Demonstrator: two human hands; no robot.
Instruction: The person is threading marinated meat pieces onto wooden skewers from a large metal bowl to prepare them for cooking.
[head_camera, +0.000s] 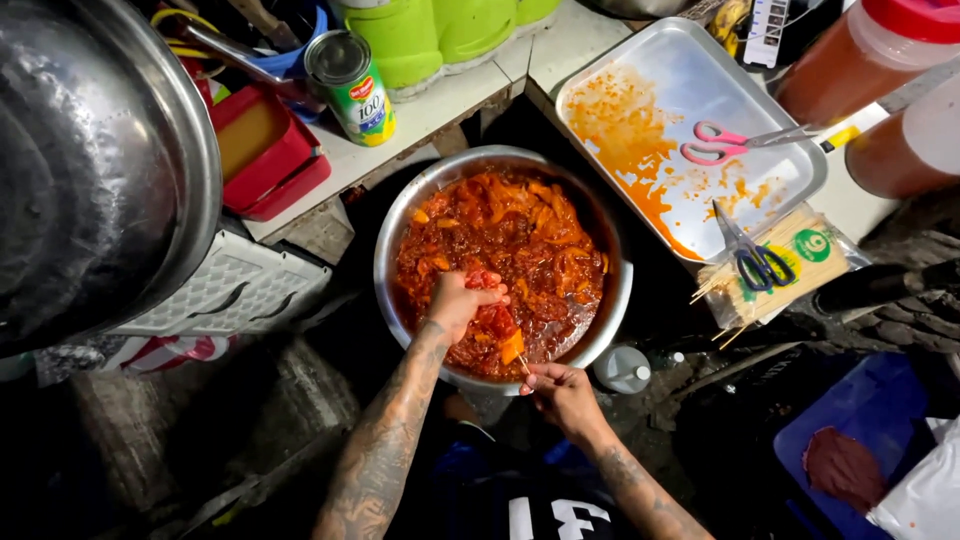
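Looking down on my two bare hands over a round metal bowl (612, 300) full of meat strips in red-orange marinade (520, 240), set low in the gap below the tiled desk (440, 110). My left hand (462, 300) is closed around a marinated meat piece (497, 322), holding it over the bowl's near rim; the piece hangs down toward my right hand (562, 392). My right hand's grip is narrow, thumb and fingers pinched on a thin bamboo skewer (524, 365) whose tip points up into the meat's lower end. To thread it well, I judge the skewer should stay steady and straight while the left hand feeds the strip on in folds, kept over the bowl so drips fall back in, fingertips clear of the point. On the desk's far right sits a sauce-smeared metal tray (780, 130) with pink-handled scissors (722, 142) on it; just beside the tray's near corner lies a packet of skewers (800, 250) with blue-handled scissors (762, 262) on top. A tin can (352, 85) and a red container (270, 150) stand at the desk's left edge.
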